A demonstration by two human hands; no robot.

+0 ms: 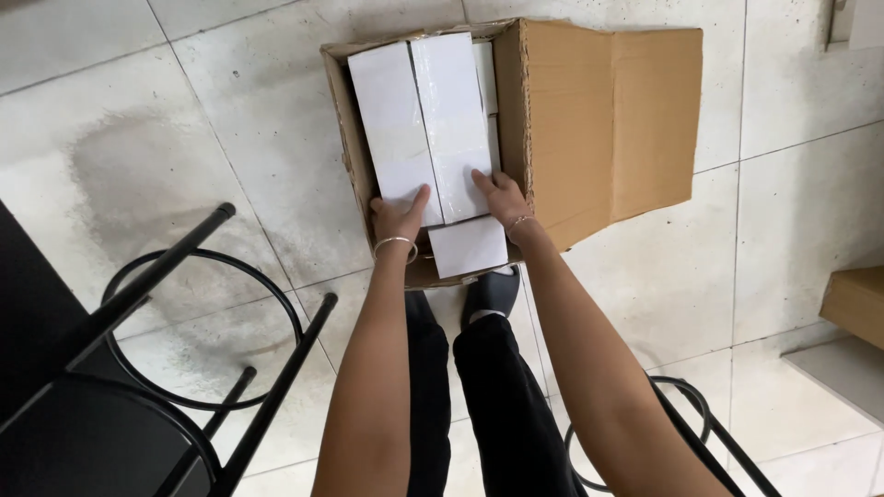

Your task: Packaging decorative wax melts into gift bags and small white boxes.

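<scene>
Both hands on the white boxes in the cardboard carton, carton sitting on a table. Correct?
Not quite. The head view shows the cardboard carton sitting on the tiled floor, not on a table. The rest holds: the left hand and the right hand both rest on the white boxes packed inside it.

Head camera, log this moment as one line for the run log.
left hand: on white boxes | right hand: on white boxes | cardboard carton: open, on tiled floor | black stools: either side
</scene>
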